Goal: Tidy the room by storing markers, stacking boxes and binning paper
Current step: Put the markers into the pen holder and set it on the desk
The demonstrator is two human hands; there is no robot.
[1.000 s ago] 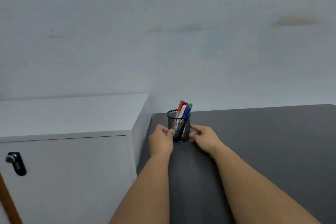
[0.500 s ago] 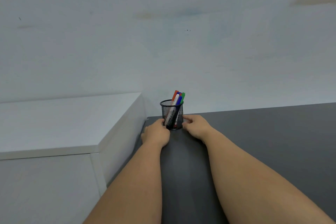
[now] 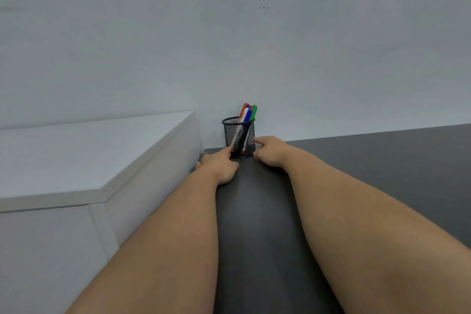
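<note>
Touching 1 mesh cup point(image 3: 239, 136) w/ 4 markers point(image 3: 247, 113): left hand point(image 3: 219, 164) & right hand point(image 3: 270, 151), fingers point(image 3: 258, 139) extended, none grasping

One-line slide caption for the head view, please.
Both hands, left and right, touch a mesh cup of markers at the dark table's back corner.

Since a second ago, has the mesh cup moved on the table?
Yes. The mesh cup has slid away from the person to the dark table's far edge by the wall, nudged by both hands.
</note>
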